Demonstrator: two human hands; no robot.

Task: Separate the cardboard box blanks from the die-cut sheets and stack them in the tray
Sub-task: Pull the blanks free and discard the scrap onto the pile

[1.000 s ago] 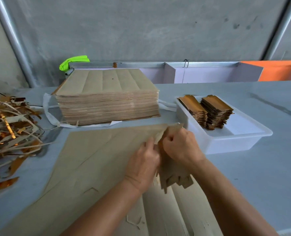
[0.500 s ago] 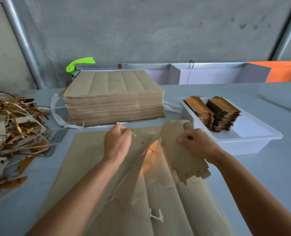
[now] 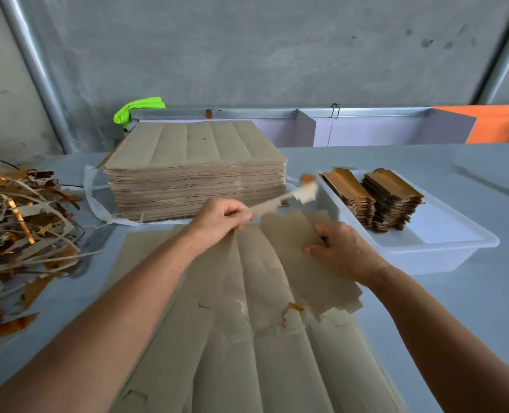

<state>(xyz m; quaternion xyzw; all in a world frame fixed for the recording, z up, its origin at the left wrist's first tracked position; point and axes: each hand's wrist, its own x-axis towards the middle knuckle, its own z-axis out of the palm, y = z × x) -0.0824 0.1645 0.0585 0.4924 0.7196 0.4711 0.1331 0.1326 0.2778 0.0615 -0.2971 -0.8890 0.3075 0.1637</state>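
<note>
Left hand (image 3: pixel 220 217) pinching a scrap strip (image 3: pixel 280 201); right hand (image 3: pixel 341 251) gripping freed blanks (image 3: pixel 301 263). Tray (image 3: pixel 444 257) holding two short stacks (image 3: pixel 372 198); tall sheet pile (image 3: pixel 196 171) waiting.

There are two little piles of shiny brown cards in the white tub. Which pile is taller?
The right pile, farther from the big stack of sheets, looks taller. The left pile beside it in the white tub sits lower.

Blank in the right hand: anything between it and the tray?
Nothing visible. The blank in the right hand lies beside the tray, whose near half is bare. The left hand holds a scrap strip above, left of the tray.
</note>
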